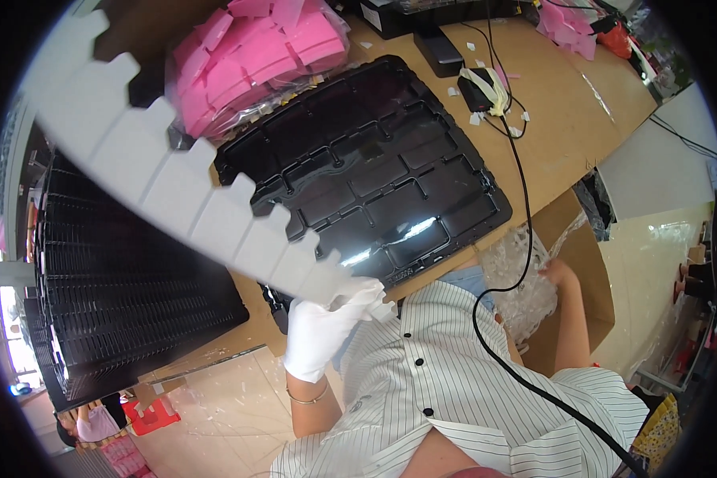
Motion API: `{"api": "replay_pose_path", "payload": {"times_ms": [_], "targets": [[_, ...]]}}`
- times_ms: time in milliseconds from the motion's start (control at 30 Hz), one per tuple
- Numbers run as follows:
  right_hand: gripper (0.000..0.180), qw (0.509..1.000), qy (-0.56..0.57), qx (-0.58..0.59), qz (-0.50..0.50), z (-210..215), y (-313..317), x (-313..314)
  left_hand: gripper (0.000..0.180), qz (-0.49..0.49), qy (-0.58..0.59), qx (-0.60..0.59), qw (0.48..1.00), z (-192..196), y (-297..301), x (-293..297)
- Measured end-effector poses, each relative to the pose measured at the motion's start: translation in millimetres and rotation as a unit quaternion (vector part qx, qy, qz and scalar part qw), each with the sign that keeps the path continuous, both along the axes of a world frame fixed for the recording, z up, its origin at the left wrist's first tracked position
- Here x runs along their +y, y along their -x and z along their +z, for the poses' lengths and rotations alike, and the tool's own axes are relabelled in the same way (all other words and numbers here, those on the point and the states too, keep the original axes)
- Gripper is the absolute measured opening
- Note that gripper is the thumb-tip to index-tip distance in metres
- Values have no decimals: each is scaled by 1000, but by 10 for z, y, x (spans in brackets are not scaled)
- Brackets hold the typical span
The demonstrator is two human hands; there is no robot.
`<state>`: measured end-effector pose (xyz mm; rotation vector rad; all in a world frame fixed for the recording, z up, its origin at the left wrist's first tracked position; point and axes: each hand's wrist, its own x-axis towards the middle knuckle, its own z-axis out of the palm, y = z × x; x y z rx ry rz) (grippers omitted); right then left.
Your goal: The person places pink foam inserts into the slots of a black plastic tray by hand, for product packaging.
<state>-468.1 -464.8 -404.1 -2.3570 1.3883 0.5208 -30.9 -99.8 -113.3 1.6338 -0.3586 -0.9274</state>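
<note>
Strip: we judge it light and stiff, likely foam; it slants up and left over the desk and black tray.
Left hand: gloved, closed on the strip's lower end.
Right hand: bare, in the clear bags; grip unclear.
Hold: we judge mid-length steadier.

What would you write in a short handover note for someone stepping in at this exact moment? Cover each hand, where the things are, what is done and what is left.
Left hand: in a white glove, closed on one end of a long white notched strip, held up over the black compartment tray and the stack of black trays.
Right hand: bare, reaching down into clear plastic packing in a cardboard box beside the table; its grip cannot be seen.
Done: the strip is out and in the hand.
Left: the tray's compartments look empty; the strip is not set down. A bag of pink foam pieces lies behind the tray.
</note>
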Motion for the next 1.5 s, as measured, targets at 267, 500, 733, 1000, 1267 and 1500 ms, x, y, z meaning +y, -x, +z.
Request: {"api": "replay_pose_path", "payload": {"times_ms": [267, 500, 733, 1000, 1267, 1500], "targets": [[24, 876, 407, -223, -132, 1732, -1385, -271, 15, -41, -29, -310, 949, -106, -19, 203], [16, 716, -101, -687, 70, 2918, -4109, -44, 38, -259, 28, -440, 860, -21, 33, 33], [26, 773, -105, -623, 63, 2943, -6383, -291, 44, -176, 29, -461, 869, 89, -158, 243], [14, 584, -473, -648, -128, 3468, -6846, -89, 23, 23, -1, -336, 942, 67, -330, 504], [23, 620, -496, -592, -139, 3388, -6476, -346, 18, 135, 71, -312, 938, 9, -752, 300], [25, 597, -542, -579, -124, 3059, -6362, -484, 25, 140, 76, -255, 954, 127, -1197, -63]]}}
